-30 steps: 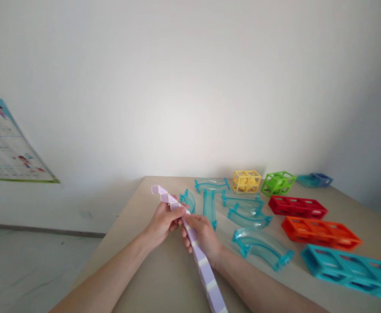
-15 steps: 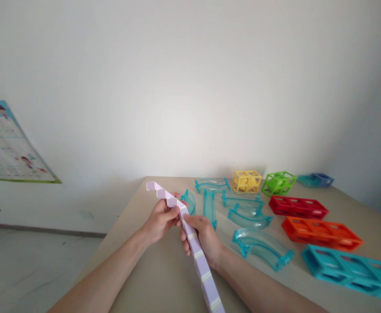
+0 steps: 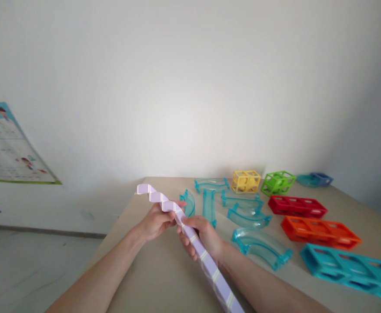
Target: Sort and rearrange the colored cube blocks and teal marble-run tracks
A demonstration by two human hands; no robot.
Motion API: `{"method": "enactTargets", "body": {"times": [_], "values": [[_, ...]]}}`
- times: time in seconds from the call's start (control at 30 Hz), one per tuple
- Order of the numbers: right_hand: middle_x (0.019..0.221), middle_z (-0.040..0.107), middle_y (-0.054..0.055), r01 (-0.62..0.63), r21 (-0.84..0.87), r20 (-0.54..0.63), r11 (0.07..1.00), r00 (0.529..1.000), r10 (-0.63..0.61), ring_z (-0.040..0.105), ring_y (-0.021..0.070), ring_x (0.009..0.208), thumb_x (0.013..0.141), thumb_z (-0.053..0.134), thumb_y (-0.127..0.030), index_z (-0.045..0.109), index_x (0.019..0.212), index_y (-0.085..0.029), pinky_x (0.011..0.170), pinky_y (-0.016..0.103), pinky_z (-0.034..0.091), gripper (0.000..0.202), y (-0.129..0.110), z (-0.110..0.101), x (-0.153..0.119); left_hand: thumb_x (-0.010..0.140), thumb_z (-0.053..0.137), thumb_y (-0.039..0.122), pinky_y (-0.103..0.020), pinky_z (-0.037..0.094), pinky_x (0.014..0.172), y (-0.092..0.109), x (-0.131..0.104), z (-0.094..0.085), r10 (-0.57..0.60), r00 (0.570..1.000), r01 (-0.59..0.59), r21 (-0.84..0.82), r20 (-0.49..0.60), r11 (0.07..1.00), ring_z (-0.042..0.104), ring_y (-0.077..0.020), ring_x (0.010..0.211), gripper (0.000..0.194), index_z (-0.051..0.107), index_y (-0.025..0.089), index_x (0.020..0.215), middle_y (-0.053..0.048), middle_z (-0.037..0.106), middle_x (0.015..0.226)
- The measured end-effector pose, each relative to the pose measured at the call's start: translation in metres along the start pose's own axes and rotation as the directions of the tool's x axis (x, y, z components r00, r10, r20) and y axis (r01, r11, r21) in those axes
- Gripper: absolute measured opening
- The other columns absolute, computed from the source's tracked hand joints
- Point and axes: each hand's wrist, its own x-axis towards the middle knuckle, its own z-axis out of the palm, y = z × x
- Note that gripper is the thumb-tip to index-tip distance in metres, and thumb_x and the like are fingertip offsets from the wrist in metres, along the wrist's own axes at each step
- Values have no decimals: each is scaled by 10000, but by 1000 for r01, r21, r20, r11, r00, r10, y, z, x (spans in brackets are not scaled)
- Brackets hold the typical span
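1. Chain [image 3: 206, 261], lilac, is held over the table [image 3: 151, 269], zigzag at its far end.
2. Left hand [image 3: 158, 221] grasps it by the zigzag.
3. Right hand [image 3: 206, 234] clasps its straight part, near clear blue tracks [image 3: 209, 208].

Strip [image 3: 201, 250] lilac, pale cross-bands. Tracks [image 3: 209, 208] translucent teal. 2 cages [image 3: 246, 181]: yellow, green. 3 bars [image 3: 321, 231]: red, orange, turquoise. Worktop [image 3: 154, 274] beige.

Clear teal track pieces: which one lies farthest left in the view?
The curved piece partly behind the left hand, which holds the purple strip; the others lie farther right.
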Motion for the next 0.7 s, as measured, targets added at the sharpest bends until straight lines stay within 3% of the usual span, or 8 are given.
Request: {"method": "enactTargets", "body": {"times": [0.2, 0.37, 0.5, 0.7], "values": [[459, 535, -27, -5, -58, 29, 998, 1000, 7, 458, 83, 284, 723, 597, -511, 626, 742, -112, 262, 181, 353, 400, -1, 3, -1, 641, 801, 501, -200, 414, 384, -7, 1, -1, -96, 995, 97, -28, 40, 995, 548, -113, 373, 457, 719, 75, 785, -52, 644, 525], [464, 546, -24, -12, -64, -27, 998, 1000, 10, 470, 83, 295, 730, 614, -519, 638, 759, -108, 283, 181, 361, 413, -2, 2, 1, 630, 822, 463, -173, 436, 388, -1, -1, 4, -113, 987, 123, -83, 110, 989, 546, -91, 388, 431, 703, 72, 769, -41, 632, 539], [521, 586, -6, -28, -12, 6, 1000, 1000, 28, 505, 88, 341, 720, 610, -496, 650, 807, -104, 313, 188, 405, 404, 0, -2, 0, 576, 872, 376, -151, 436, 384, 4, -3, 9, -84, 983, 103, -107, 164, 989, 541, -63, 409, 437, 686, 72, 829, -37, 648, 655], [506, 575, -2, -22, -61, 12, 998, 1000, 23, 500, 98, 330, 707, 605, -427, 646, 775, -95, 301, 198, 392, 342, 1, -6, 2, 659, 811, 293, -190, 476, 380, 3, 0, 9, -74, 993, 82, -80, 96, 993, 566, -89, 425, 294, 653, 91, 803, -26, 640, 684]]}}
